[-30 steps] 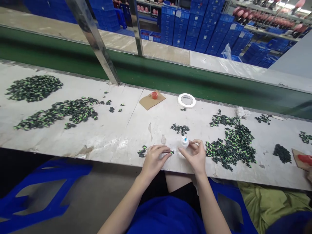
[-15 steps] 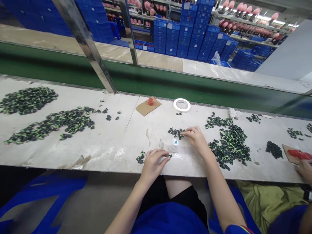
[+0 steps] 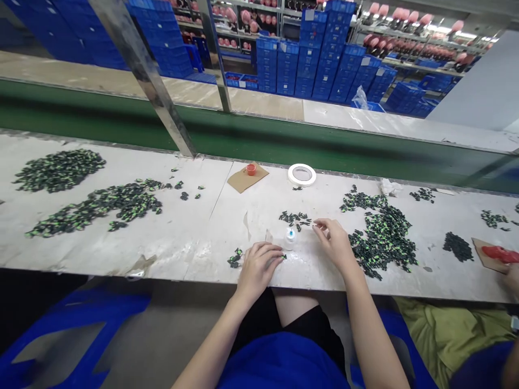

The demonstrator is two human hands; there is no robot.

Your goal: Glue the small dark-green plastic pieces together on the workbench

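Observation:
My left hand [image 3: 259,266] rests at the front of the table, thumb and fingers pinched on a small black-and-green piece [image 3: 284,257]. Just beyond it stands a small clear bottle with a white top and blue tip [image 3: 290,236]. To the right, my right hand [image 3: 335,244] hovers with thumb and fingertips close together; whatever is between them is too small to make out. Beside those fingertips lies a loose group of small dark pieces [image 3: 292,218]. A little cluster of black-and-green pieces [image 3: 234,258] sits left of my left hand.
Large heaps of black-and-green pieces lie at right [image 3: 385,235] and left [image 3: 117,202]. Toward the back are a red cup [image 3: 251,169] on cardboard [image 3: 243,181] and a white tape roll [image 3: 291,175]. A co-worker's hand [image 3: 511,278] is at far right.
My right hand has drawn back from the group of small dark pieces, toward me and to the right. My left hand keeps its pinch in nearly the same place.

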